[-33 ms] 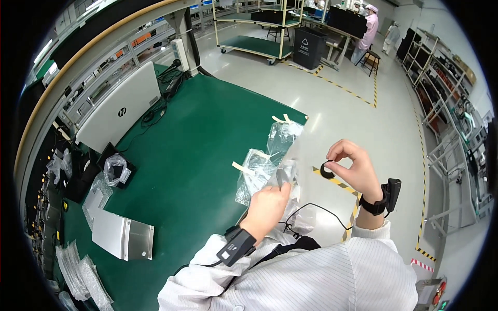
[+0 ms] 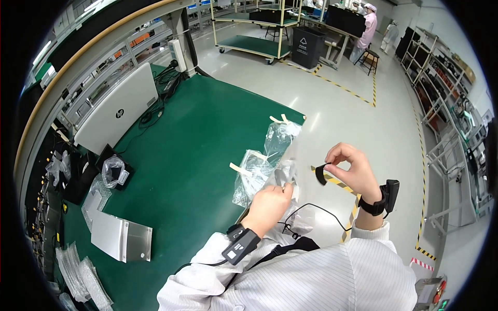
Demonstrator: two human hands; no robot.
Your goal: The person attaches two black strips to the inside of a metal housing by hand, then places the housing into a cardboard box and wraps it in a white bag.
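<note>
My right hand (image 2: 354, 167) is raised past the table's right edge, thumb and forefinger pinching a small, thin black curved piece (image 2: 320, 176). The piece hangs below the fingertips, seen as an arc; its exact kind does not show. My left hand (image 2: 268, 207) is closed over the table edge, gripping a clear plastic bag (image 2: 286, 170). What the bag contains, if anything, I cannot make out. Just beyond that hand lie more clear plastic bags (image 2: 254, 168) with cream tape strips (image 2: 239, 169) on them.
On the green tabletop (image 2: 192, 140) stand a silver metal box (image 2: 116, 236), bubble-wrap bundles (image 2: 72, 272) and a large white panel (image 2: 116, 111) with cables. A black cable (image 2: 324, 207) loops beside my left hand. Beyond are a wheeled cart (image 2: 254, 45), a dark bin (image 2: 307, 47) and a person in pink (image 2: 369, 31).
The black piece has turned in my right fingers, from a rounded ring-like look to a narrower arc. My left hand keeps its grip on the bag. The view has shifted slightly.
</note>
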